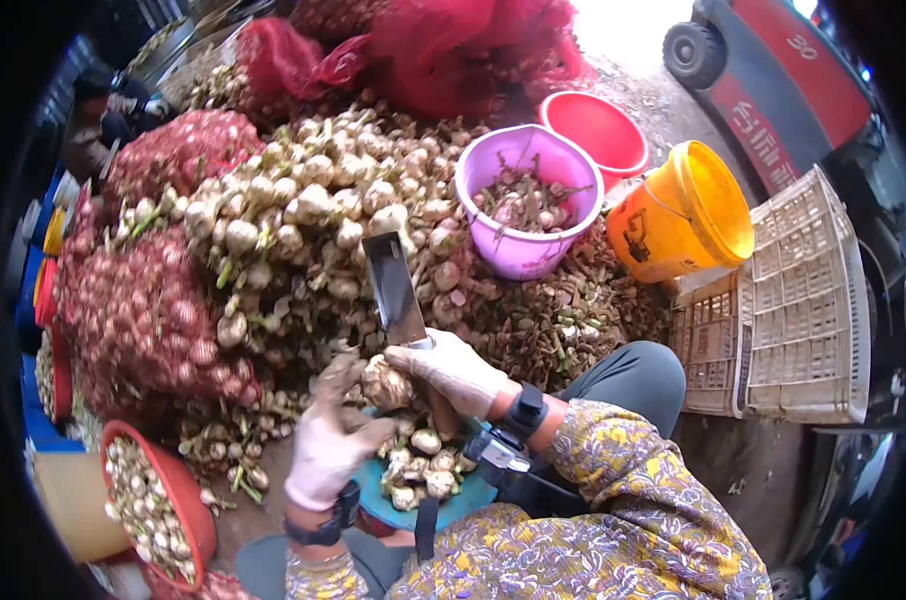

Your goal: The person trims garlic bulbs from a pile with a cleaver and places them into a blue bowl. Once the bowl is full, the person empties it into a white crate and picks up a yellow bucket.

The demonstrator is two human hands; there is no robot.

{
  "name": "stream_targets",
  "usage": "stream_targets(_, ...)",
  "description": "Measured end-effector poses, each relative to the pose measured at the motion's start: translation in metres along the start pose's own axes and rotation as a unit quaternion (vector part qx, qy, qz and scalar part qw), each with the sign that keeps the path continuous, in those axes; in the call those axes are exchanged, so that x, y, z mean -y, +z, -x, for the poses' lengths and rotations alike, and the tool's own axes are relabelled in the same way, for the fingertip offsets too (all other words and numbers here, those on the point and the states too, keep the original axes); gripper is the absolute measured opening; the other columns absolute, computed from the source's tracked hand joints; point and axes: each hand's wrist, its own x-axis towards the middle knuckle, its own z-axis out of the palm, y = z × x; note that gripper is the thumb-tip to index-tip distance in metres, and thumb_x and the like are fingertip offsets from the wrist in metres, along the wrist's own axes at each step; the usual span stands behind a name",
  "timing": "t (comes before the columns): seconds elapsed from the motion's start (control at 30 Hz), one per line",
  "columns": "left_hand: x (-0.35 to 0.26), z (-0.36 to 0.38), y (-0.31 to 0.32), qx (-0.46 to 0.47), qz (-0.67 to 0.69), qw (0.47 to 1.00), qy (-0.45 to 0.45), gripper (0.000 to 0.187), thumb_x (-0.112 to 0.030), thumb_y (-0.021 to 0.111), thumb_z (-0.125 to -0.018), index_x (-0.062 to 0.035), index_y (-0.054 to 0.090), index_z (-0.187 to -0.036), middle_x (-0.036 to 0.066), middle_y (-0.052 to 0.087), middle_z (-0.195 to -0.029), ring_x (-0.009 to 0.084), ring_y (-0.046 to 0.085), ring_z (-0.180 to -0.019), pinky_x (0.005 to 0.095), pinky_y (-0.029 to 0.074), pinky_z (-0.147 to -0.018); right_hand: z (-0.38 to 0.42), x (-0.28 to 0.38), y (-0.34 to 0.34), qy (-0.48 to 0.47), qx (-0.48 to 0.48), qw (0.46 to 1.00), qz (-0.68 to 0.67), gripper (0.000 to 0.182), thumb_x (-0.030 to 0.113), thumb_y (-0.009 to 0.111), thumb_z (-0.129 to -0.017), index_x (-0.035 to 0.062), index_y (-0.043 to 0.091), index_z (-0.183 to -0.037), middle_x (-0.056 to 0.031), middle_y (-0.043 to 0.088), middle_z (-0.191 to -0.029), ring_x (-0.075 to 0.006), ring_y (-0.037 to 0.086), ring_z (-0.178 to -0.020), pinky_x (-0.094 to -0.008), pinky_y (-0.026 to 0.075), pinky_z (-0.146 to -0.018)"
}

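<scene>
A broad-bladed knife [397, 295] points up and away from me, its handle gripped in my gloved right hand [458, 372]. Right at that hand's fingertips is a garlic bulb [386, 383], just above a teal basin [481, 500] that holds several more pale bulbs [440, 484]. My left hand [331, 440], also gloved, is on the other side of the bulb. Its thumb and fingers are spread apart, with the fingertips close to the bulb. Beyond both hands rises a large heap of garlic [313, 205] with stalks.
Red net sacks of garlic [163, 310] lie on the left, above a red basin [195, 510] of bulbs. A purple bucket [518, 248] with trimmings, a yellow bucket [673, 225] and white crates [808, 310] stand right. A forklift [773, 90] and another person [93, 125] are farther off.
</scene>
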Motion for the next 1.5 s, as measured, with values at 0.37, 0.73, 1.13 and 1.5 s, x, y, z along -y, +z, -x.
stream_targets(0.37, 0.019, 0.030, -0.030, -0.093, 0.125, 0.956, -0.249, 0.073, -0.001, 0.083, -0.068, -0.0036, 0.048, -0.132, 0.005, 0.065, -0.098, 0.0124, 0.060, -0.093, 0.0238, 0.053, -0.072, 0.019, -0.029, 0.026, -0.242, -0.016, 0.782, 0.574, 0.024, 0.024, 0.077, -0.075, 0.0111, 0.060, -0.087, -0.0098, 0.062, -0.073, -0.0324, 0.064, -0.071, -0.0404, 0.050, -0.061)
stream_targets(0.73, 0.095, 0.048, -0.037, -0.090, -0.057, 0.994, -0.020, 0.056, -0.014, 0.075, -0.079, -0.0024, 0.050, -0.128, 0.012, 0.061, -0.122, 0.0204, 0.060, -0.109, 0.0341, 0.049, -0.096, 0.020, -0.037, 0.050, -0.323, 0.053, 0.675, 0.661, 0.013, 0.019, 0.068, -0.076, 0.0111, 0.061, -0.084, -0.0089, 0.061, -0.072, -0.0299, 0.064, -0.070, -0.0415, 0.050, -0.059)
stream_targets(1.13, 0.026, 0.059, -0.034, -0.071, 0.075, 0.988, -0.118, 0.060, -0.020, 0.088, -0.064, -0.0014, 0.059, -0.113, 0.003, 0.065, -0.095, 0.0130, 0.060, -0.088, 0.0289, 0.050, -0.082, -0.017, -0.057, -0.009, -0.144, -0.066, 0.683, 0.713, 0.009, 0.015, 0.062, -0.079, 0.0091, 0.069, -0.080, -0.0160, 0.069, -0.079, -0.0336, 0.069, -0.071, -0.0432, 0.054, -0.063)
stream_targets(1.5, 0.016, 0.067, -0.052, 0.142, -0.193, 0.950, 0.199, 0.025, 0.001, 0.064, -0.064, -0.0093, 0.069, -0.086, 0.009, 0.068, -0.106, 0.0255, 0.068, -0.091, 0.0329, 0.056, -0.079, -0.024, -0.045, -0.025, -0.046, 0.089, 0.721, 0.686, 0.029, 0.028, 0.073, -0.074, 0.0128, 0.065, -0.097, -0.0150, 0.067, -0.084, -0.0371, 0.065, -0.084, -0.0449, 0.052, -0.073)
